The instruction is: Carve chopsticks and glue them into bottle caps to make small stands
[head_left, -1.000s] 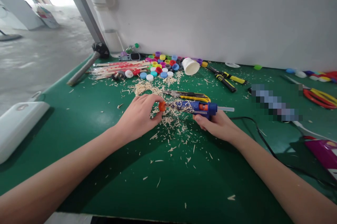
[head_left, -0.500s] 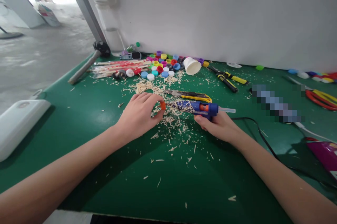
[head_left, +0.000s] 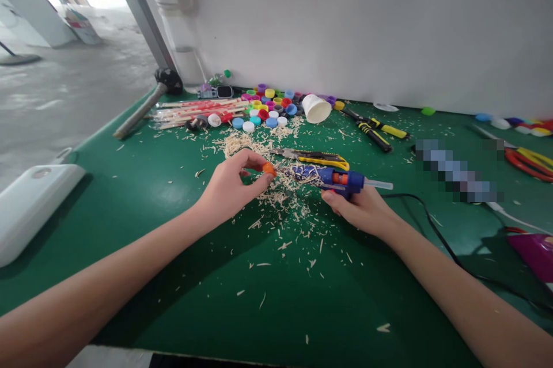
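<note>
Between thumb and fingers, my left hand (head_left: 233,182) pinches a small orange bottle cap (head_left: 269,169). My right hand (head_left: 360,207) is wrapped round the handle of a blue glue gun (head_left: 317,175), whose nozzle points left toward the cap. Wood shavings cling to the gun's barrel, and a clear glue stick (head_left: 379,184) juts from its back end. Just beyond the gun lies a yellow utility knife (head_left: 319,158). Pale wood shavings (head_left: 276,198) are scattered beneath both hands.
Colourful bottle caps (head_left: 271,122), a white paper cup (head_left: 317,109) and wrapped sticks (head_left: 203,110) lie along the back. Pliers (head_left: 375,131) and scissors (head_left: 525,160) are to the right, a hammer (head_left: 142,109) and white box (head_left: 38,207) to the left. A black cord (head_left: 432,227) trails right.
My left hand has turned, and the orange cap is tilted differently in its fingers. The glue gun has shifted slightly right, away from the cap.
</note>
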Tool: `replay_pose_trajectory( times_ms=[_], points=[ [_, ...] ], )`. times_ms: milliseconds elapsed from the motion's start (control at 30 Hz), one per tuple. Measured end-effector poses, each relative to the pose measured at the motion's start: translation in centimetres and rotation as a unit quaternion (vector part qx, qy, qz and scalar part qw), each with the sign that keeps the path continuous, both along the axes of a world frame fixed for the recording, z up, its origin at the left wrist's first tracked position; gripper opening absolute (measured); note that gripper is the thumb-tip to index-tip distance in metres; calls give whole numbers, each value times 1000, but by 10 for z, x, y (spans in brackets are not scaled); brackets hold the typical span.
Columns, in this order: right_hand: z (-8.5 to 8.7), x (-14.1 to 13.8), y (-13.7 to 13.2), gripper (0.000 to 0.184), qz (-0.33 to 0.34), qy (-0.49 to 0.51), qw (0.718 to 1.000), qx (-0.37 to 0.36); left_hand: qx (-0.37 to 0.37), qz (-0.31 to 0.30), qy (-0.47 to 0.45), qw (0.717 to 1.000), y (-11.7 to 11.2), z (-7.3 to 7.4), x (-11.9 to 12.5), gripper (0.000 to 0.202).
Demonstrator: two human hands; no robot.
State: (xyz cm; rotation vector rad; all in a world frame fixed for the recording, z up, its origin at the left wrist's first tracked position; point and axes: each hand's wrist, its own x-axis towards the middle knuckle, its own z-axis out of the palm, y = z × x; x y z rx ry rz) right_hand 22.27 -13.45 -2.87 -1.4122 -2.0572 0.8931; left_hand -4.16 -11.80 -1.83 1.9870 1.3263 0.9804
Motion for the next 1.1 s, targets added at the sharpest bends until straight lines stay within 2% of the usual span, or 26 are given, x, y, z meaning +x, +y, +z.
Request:
replay_pose_trajectory(
  times_ms=[167,333,533,833,1100],
  points=[
    [-2,2,0,38,-12,9,1000,3,-101,-11,-124,987,3,-2,3,24],
    [-3,3,0,39,-17,27,999,16,-135,-12,-192,972,1,1,5,20],
    [-1,2,0,39,1,30,999,39,-135,-20,-198,971,2,-1,5,22],
    [2,0,-1,40,21,21,998,58,-112,-33,-154,981,2,-1,4,23],
    [8,-2,-2,38,15,27,997,73,-119,-19,-179,976,2,-2,4,25]
  ],
)
